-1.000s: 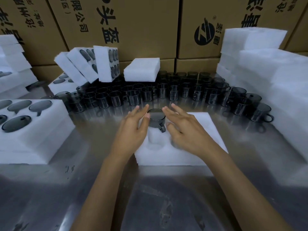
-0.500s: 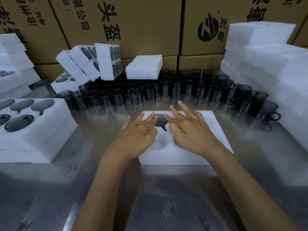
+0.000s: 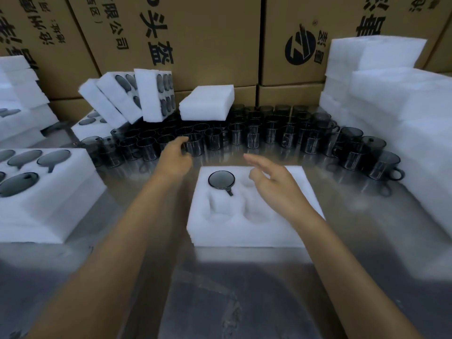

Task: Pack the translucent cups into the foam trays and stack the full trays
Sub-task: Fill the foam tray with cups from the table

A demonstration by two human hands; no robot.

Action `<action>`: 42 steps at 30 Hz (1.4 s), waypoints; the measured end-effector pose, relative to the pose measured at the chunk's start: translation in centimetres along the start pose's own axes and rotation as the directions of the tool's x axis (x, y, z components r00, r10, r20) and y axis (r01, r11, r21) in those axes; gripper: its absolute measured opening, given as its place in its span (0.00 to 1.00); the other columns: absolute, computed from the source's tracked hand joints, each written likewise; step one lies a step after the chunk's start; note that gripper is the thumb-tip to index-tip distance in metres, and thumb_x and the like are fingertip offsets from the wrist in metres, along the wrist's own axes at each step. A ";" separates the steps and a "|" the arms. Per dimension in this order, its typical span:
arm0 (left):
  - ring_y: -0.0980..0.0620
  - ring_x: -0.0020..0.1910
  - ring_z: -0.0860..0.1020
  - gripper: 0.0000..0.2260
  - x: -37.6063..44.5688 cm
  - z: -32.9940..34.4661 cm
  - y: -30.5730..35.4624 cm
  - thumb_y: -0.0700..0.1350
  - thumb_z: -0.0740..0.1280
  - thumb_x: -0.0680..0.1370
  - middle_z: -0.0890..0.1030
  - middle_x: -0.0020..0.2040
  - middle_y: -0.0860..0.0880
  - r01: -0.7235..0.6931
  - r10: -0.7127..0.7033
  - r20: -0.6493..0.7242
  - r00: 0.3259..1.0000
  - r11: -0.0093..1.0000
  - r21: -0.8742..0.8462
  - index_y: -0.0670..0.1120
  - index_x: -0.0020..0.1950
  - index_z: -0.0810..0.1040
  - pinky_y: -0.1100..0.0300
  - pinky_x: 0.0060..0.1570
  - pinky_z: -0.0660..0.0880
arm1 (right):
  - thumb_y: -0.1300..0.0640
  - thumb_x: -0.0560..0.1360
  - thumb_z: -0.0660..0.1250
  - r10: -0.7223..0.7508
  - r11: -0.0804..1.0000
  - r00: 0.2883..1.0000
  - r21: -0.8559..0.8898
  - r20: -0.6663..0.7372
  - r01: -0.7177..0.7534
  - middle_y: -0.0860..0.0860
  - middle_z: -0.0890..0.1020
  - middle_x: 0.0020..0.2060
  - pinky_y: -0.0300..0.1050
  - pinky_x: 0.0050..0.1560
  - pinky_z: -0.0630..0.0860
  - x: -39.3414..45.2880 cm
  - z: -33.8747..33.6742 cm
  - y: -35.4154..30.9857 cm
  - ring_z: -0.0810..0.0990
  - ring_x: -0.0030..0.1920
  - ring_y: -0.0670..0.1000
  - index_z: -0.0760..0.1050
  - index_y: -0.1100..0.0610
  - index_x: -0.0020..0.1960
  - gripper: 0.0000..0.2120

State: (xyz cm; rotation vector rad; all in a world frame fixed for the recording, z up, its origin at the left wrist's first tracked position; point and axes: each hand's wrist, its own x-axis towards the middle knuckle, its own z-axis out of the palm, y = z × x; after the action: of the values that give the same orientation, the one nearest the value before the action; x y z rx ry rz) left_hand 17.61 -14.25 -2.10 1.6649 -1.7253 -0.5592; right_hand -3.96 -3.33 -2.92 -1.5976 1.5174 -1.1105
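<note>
A white foam tray lies on the steel table in front of me. One dark translucent cup sits sunk in its far left pocket, handle pointing toward me; the other visible pockets are empty. Behind the tray stand several rows of loose cups. My left hand reaches to the front row, thumb and fingers curled round a cup standing there. My right hand hovers over the tray's far right part, fingers loosely straight, holding nothing.
A stack of filled trays sits at the left. More trays lean at the back left, and a foam block rests on the cups. Tall foam stacks line the right side. Cardboard boxes wall the back.
Both hands have lifted off the cup they pressed into the tray. My left hand moved forward to the cup row and closed round a cup; my right hand rose above the tray.
</note>
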 end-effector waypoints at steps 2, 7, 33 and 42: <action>0.42 0.70 0.69 0.25 3.3 0.2 -0.5 0.35 0.62 0.79 0.66 0.74 0.39 -0.027 0.013 0.069 0.998 0.979 0.203 0.40 0.76 0.65 0.54 0.69 0.66 | 0.54 0.81 0.58 0.025 0.992 1.000 0.123 -0.017 -0.022 0.28 0.75 0.55 0.43 0.68 0.68 0.0 -0.3 -0.1 0.73 0.66 0.40 0.74 0.40 0.68 0.19; 0.38 0.66 0.69 0.18 7.3 1.0 -2.8 0.34 0.68 0.76 0.72 0.64 0.35 -0.191 0.142 0.135 0.981 0.849 0.493 0.37 0.66 0.74 0.49 0.65 0.67 | 0.53 0.80 0.58 0.010 0.984 0.998 0.176 -0.058 0.000 0.24 0.73 0.50 0.36 0.60 0.69 0.4 -0.2 0.2 0.74 0.61 0.35 0.76 0.39 0.65 0.17; 0.53 0.48 0.69 0.15 -6.4 7.0 9.6 0.59 0.70 0.73 0.66 0.41 0.57 -0.395 0.403 0.009 0.915 0.891 0.226 0.49 0.37 0.76 0.69 0.35 0.58 | 0.64 0.79 0.62 0.238 0.678 0.915 0.730 -0.327 0.085 0.56 0.86 0.49 0.43 0.58 0.80 1.0 -3.1 0.2 0.84 0.54 0.52 0.82 0.61 0.53 0.10; 0.60 0.51 0.73 0.15 -8.2 5.4 8.2 0.62 0.66 0.74 0.72 0.51 0.58 -0.434 0.424 0.106 0.899 0.895 0.102 0.52 0.49 0.73 0.65 0.44 0.71 | 0.62 0.78 0.61 -0.163 0.984 0.986 -0.073 -0.038 0.160 0.42 0.84 0.57 0.25 0.51 0.73 0.6 -4.7 1.2 0.80 0.54 0.35 0.81 0.49 0.63 0.19</action>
State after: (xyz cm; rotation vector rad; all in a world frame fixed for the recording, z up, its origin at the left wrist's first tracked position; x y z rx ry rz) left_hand 7.70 -6.17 -1.41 1.2872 -2.1448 -0.3172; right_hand -8.76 -3.60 -1.98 -1.7804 1.4902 -1.1996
